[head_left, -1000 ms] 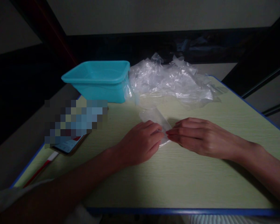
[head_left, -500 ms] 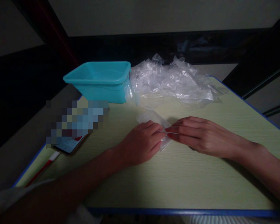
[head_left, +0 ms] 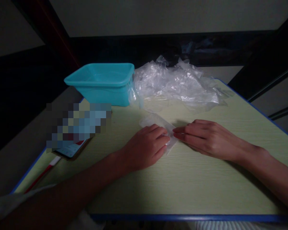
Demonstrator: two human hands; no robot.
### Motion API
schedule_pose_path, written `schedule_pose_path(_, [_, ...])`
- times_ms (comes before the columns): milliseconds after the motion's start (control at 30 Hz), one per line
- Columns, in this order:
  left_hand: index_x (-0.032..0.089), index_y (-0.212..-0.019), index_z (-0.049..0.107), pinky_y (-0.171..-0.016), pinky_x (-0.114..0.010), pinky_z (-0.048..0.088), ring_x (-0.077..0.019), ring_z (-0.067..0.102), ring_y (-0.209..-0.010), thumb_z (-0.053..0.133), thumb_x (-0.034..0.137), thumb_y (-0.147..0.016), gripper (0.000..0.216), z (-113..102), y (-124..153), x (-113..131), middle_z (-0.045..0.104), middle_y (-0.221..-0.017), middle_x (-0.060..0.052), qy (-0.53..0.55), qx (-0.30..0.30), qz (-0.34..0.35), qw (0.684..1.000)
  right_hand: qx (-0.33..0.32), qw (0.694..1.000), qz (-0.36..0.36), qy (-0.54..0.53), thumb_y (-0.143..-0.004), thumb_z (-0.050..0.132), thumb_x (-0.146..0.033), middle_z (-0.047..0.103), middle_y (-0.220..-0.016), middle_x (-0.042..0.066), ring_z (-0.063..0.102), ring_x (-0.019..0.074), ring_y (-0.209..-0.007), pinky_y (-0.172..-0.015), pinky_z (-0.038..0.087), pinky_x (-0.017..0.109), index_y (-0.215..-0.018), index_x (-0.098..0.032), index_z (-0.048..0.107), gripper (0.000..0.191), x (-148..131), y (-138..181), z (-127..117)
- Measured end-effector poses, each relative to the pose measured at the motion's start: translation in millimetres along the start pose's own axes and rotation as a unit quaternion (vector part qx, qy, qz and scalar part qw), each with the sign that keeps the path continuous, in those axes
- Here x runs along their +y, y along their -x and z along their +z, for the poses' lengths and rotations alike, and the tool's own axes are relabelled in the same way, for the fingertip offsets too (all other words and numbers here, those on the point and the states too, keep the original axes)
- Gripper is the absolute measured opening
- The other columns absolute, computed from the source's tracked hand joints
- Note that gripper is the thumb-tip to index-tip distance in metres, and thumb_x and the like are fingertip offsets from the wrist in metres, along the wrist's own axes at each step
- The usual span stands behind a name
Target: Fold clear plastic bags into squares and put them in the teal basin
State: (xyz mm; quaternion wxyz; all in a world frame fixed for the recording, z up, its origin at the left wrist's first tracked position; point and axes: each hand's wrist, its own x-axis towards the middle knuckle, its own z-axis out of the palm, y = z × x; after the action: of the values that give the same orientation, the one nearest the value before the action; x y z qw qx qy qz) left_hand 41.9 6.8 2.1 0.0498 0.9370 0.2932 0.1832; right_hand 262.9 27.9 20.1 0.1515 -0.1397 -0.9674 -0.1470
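A: Plastic piece (head_left: 156, 121), small and clear: where is it lying?

B: It is lying flat on the bench (head_left: 182, 185), about mid-bench. Its near end is sitting under the tips of both hands and its far end is poking out beyond them.

A: What is the left hand (head_left: 145, 148) doing?

B: Its fingers (head_left: 164, 140) are curling down onto the piece's near edge. In this dim light I cannot tell whether they are pinching it or only pressing it.

A: And the right hand (head_left: 206, 139)?

B: Its fingers (head_left: 180, 134) are stretching out side by side, with the tips resting on the piece and not closing around it.

A: Farther out?

B: A phone (head_left: 70, 149) is lying at the left edge. Beyond it a teal tub (head_left: 103, 83) is standing, and a heap of clear plastic (head_left: 175, 83) is touching the tub's right side.
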Motion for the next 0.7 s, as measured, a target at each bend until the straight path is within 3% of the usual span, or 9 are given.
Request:
schedule_pose_path(200, [0.010,-0.091,0.064,-0.083,-0.035,0.046,-0.0220,0.054,-0.089,0.047,0.013,-0.088,0.018,0.5,0.0,-0.8,0.061,-0.095,-0.011,-0.003,0.002,0.007,1.000,0.024,0.999,0.014,-0.027,-0.095,0.036,-0.011,0.069,-0.089,0.011,0.063,0.0178,-0.073,-0.060,0.049,0.030,-0.103,-0.007,0.058,0.024,-0.1,0.8,1.9])
schedule_pose_path(400, [0.009,-0.091,0.064,-0.081,-0.035,0.047,-0.0221,0.053,-0.088,0.044,0.014,-0.089,0.020,0.9,0.0,-1.5,0.061,-0.094,-0.011,-0.001,0.010,0.012,1.000,0.042,0.998,-0.005,-0.049,-0.094,0.042,-0.013,0.069,-0.090,0.011,0.063,0.0172,-0.078,-0.063,0.050,0.030,-0.092,-0.010,0.061,0.019,0.5,0.8,2.7])
schedule_pose_path(700, [0.009,-0.091,0.064,-0.080,-0.035,0.047,-0.0227,0.053,-0.088,0.046,0.012,-0.088,0.019,1.0,-0.5,-1.5,0.061,-0.094,-0.012,0.008,0.012,0.010,1.000,0.004,1.000,0.006,0.007,-0.095,0.037,-0.012,0.069,-0.087,0.009,0.059,0.0161,-0.068,-0.059,0.045,0.030,-0.091,-0.011,0.062,0.025,3.0,2.0,-0.8])
